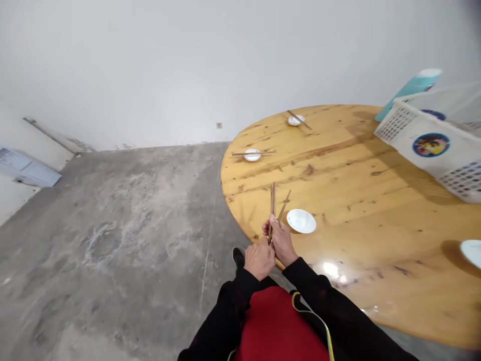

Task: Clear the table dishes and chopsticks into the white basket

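Brown wooden chopsticks (273, 198) stick up from between my hands, over the near left edge of the round table. My left hand (260, 258) is closed around their lower ends. Just above it, my right hand (281, 238) is closed on the same sticks, and one stick slants off to the right from its fingers. How many sticks are held is partly hidden by the fingers. Close to my right hand a white bowl (301, 221) sits on the table, apart from the hand.
On the wooden table (349, 170), chopsticks lie across two small white dishes, a left one (252, 157) and a far one (295, 121). At right stand a white plastic basket (406, 128), a teal packet (408, 93) and another white bowl (472, 252). Concrete floor (150, 240) lies left.
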The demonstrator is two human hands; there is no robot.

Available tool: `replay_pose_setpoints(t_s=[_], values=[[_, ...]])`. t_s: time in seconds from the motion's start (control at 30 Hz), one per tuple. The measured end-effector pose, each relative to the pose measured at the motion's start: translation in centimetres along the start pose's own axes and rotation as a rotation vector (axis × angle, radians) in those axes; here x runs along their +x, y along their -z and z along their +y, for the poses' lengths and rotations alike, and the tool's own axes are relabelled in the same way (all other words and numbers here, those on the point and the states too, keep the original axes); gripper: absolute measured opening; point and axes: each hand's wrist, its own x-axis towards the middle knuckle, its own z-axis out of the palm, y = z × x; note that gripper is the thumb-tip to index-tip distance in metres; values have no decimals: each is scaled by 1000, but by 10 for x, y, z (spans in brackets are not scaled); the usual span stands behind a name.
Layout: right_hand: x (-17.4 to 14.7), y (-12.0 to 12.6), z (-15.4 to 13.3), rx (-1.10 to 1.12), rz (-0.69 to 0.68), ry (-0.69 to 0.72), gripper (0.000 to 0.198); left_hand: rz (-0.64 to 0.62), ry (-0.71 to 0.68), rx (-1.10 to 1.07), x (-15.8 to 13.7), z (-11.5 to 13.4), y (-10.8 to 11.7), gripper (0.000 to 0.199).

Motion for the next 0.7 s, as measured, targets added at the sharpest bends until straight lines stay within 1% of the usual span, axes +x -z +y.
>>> replay_pose_setpoints(t_s=[0.1, 0.2, 0.27, 0.33, 0.4, 0.43, 0.5, 0.57, 0.63, 0.7], values=[[21, -33, 7, 111, -30, -96, 58, -16, -34, 69, 20, -28, 22, 45], [52, -62, 14, 198, -22, -128, 53, -26, -105, 114, 49, -57, 43, 48], [77, -81, 17, 262, 19, -163, 50, -62, -152, 130, 75, -78, 59, 49], [100, -100, 20, 323, 73, -209, 48, -130, -177, 148, 104, -100, 77, 48], [120, -119, 20, 373, 110, -243, 47, -178, -191, 160, 135, -122, 99, 43], [128, -129, 20, 391, 116, -256, 47, -178, -201, 162, 152, -131, 111, 40], [140, -146, 18, 406, 123, -288, 46, -122, -223, 161, 186, -146, 137, 34], [148, -159, 14, 415, 144, -320, 46, -23, -224, 160, 222, -153, 162, 29], [152, -167, 10, 422, 175, -333, 45, 65, -210, 165, 258, -156, 183, 26], [154, -172, 7, 426, 209, -328, 44, 119, -209, 186, 296, -155, 198, 29]])
